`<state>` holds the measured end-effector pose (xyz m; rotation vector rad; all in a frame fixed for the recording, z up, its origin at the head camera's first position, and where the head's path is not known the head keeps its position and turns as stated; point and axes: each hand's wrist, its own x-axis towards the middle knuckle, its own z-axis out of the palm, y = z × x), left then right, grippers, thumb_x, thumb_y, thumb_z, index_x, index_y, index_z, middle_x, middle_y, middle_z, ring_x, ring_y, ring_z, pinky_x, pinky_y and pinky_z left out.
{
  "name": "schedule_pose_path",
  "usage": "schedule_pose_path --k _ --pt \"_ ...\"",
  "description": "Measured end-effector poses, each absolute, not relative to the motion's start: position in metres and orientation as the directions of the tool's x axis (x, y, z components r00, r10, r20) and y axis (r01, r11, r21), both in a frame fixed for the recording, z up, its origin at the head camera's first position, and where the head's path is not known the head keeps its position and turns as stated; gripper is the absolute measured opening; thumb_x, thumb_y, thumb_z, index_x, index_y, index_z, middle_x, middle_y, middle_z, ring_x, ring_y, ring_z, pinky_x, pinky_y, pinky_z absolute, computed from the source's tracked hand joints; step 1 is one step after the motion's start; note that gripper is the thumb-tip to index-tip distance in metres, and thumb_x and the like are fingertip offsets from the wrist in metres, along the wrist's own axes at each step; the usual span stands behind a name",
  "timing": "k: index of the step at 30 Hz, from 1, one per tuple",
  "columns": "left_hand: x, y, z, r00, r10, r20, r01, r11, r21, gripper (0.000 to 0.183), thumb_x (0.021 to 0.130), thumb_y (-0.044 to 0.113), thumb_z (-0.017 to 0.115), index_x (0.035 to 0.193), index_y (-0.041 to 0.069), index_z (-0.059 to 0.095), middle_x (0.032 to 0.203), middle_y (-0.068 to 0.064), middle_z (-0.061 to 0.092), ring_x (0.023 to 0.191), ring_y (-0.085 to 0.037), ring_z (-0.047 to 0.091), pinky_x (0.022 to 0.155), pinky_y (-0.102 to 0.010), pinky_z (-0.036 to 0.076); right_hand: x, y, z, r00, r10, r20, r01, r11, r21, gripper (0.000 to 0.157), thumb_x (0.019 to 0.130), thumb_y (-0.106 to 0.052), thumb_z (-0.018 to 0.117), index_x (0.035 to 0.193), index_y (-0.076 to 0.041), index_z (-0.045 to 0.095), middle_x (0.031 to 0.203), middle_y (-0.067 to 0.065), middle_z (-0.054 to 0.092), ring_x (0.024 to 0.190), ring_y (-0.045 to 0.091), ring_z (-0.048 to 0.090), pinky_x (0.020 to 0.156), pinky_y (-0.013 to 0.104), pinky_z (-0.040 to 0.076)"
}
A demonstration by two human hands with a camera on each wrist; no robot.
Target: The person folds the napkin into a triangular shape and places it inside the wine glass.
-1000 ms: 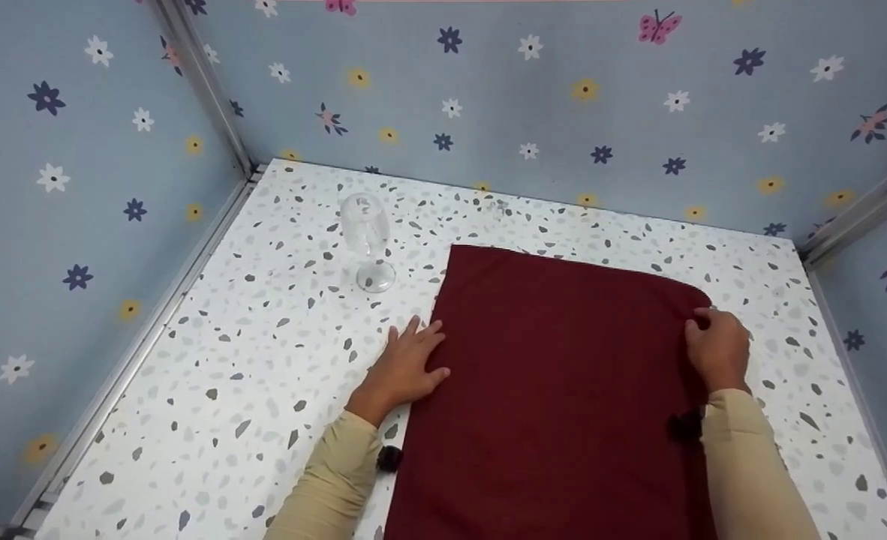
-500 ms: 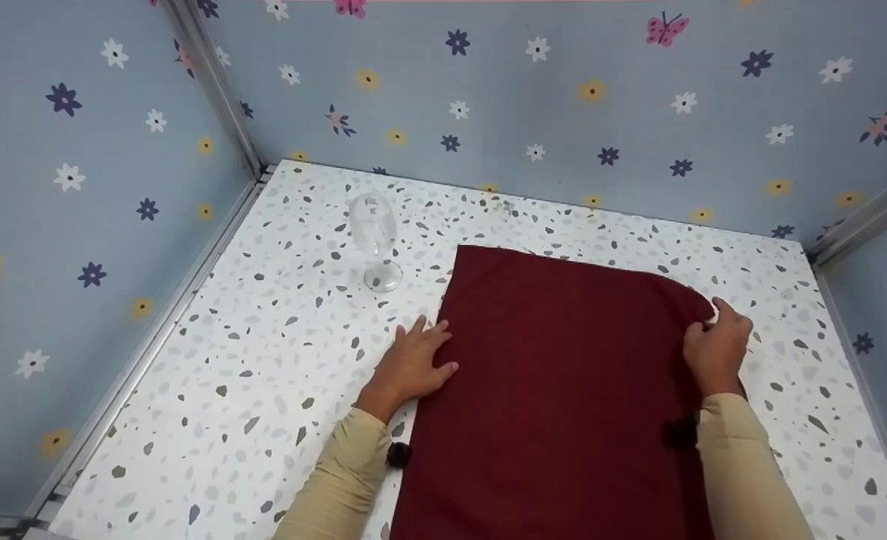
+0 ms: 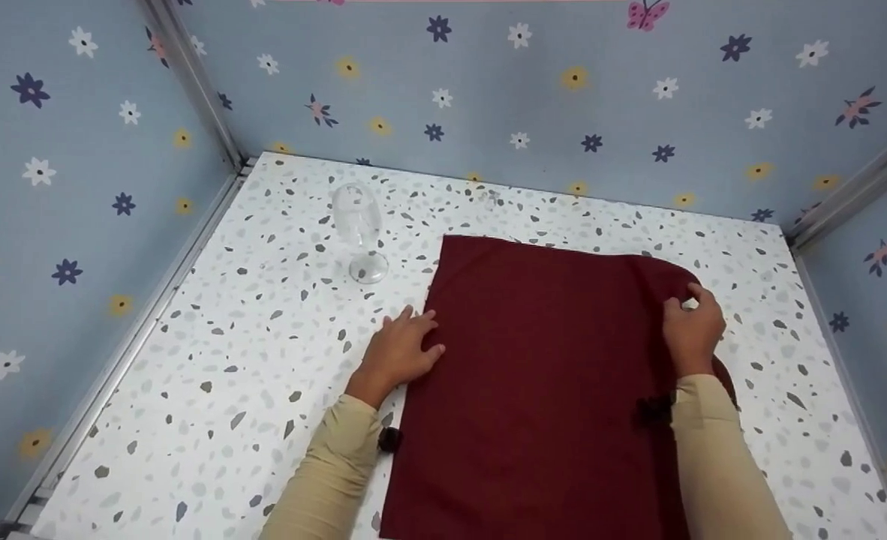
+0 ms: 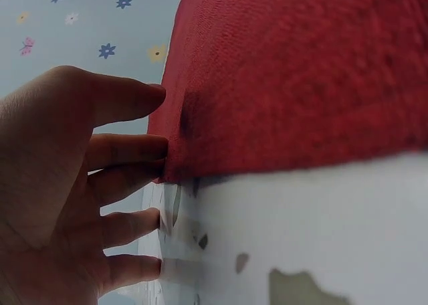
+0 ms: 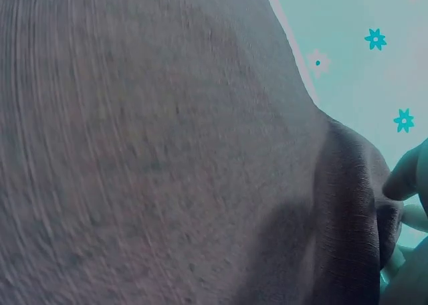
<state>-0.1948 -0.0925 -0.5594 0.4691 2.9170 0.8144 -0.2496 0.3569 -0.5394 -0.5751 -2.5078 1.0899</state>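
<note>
A dark red cloth (image 3: 541,375) lies spread over the table, its right edge raised and curving inward. My left hand (image 3: 398,350) rests at its left edge with fingers spread; in the left wrist view the fingertips (image 4: 150,146) touch the table and the cloth's border. Near the far right corner, my right hand (image 3: 693,330) pinches the cloth's edge between thumb and fingers. The right wrist view shows the cloth (image 5: 167,144) up close, a rounded fold (image 5: 348,198) beside the thumb, and most of that hand cut off by the frame.
A clear stemmed glass (image 3: 357,217) stands upright to the left of the cloth's far corner. The speckled white table (image 3: 226,337) is bounded by blue flowered panels (image 3: 488,90) at the back and sides, with metal posts (image 3: 196,90) in the corners.
My right hand has drawn the cloth's right edge a little to the left, and more of the curved fold shows beside the forearm. The left hand stays in place while the head view shifts slightly.
</note>
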Motion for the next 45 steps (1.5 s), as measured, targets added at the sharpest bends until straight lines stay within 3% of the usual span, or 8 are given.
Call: schedule_pose_path --k 5,10,18,27,36,45 --pt "-0.194 -0.096 -0.561 -0.953 0.303 0.002 0.259 0.811 0.525 0.047 0.095 0.032 0.065 0.133 0.003 0.063 0.149 -0.007 0.051 0.143 -0.04 0.035 0.113 -0.061 0.026 -0.25 0.349 -0.541 -0.85 0.497 0.176 0.203 0.616 -0.761 0.041 0.1 -0.018 0.054 0.137 -0.004 0.06 0.133 0.015 0.06 0.095 0.02 0.061 0.08 0.028 0.044" --pt "-0.194 -0.094 -0.565 -0.953 0.304 0.001 0.258 0.806 0.532 0.046 0.096 0.031 0.065 0.133 0.003 0.063 0.149 -0.007 0.05 0.143 -0.04 0.034 0.113 -0.061 0.025 -0.248 0.35 -0.542 -0.83 0.512 0.222 0.173 0.614 -0.77 0.036 0.098 -0.01 0.055 0.132 -0.004 0.065 0.13 0.014 0.062 0.092 0.018 0.059 0.078 0.026 0.043" --pt "-0.194 -0.091 -0.563 -0.948 0.317 0.033 0.284 0.793 0.538 0.043 0.097 0.028 0.065 0.131 0.002 0.063 0.149 -0.01 0.05 0.142 -0.041 0.035 0.112 -0.063 0.026 -0.247 0.347 -0.539 -0.814 0.51 0.28 0.114 0.612 -0.782 0.036 0.091 0.0 0.05 0.122 -0.001 0.07 0.124 0.017 0.064 0.105 0.03 0.058 0.091 0.04 0.044" --pt "-0.192 -0.089 -0.56 -0.942 0.334 0.042 0.304 0.79 0.533 0.044 0.097 0.027 0.065 0.132 0.001 0.062 0.149 -0.01 0.05 0.142 -0.042 0.034 0.113 -0.064 0.024 -0.243 0.343 -0.545 -0.791 0.502 0.35 0.03 0.603 -0.797 0.024 0.09 -0.001 0.057 0.107 0.004 0.074 0.112 0.018 0.068 0.107 0.026 0.061 0.089 0.032 0.045" --pt "-0.193 -0.089 -0.56 -0.933 0.358 0.025 0.316 0.787 0.53 0.045 0.098 0.026 0.065 0.135 0.001 0.06 0.151 -0.011 0.047 0.144 -0.042 0.031 0.114 -0.064 0.021 -0.238 0.335 -0.553 -0.81 0.509 0.293 0.05 0.557 -0.829 0.025 0.094 -0.005 0.056 0.11 0.002 0.074 0.113 0.018 0.068 0.115 0.029 0.06 0.095 0.038 0.045" --pt "-0.19 -0.095 -0.562 -0.933 0.358 0.029 0.317 0.784 0.534 0.046 0.098 0.026 0.064 0.136 0.0 0.059 0.151 -0.012 0.047 0.144 -0.042 0.03 0.113 -0.065 0.021 -0.23 0.32 -0.556 -0.818 0.504 0.276 0.039 0.529 -0.848 0.028 0.092 -0.002 0.054 0.112 0.0 0.073 0.113 0.014 0.069 0.096 0.018 0.06 0.081 0.024 0.043"
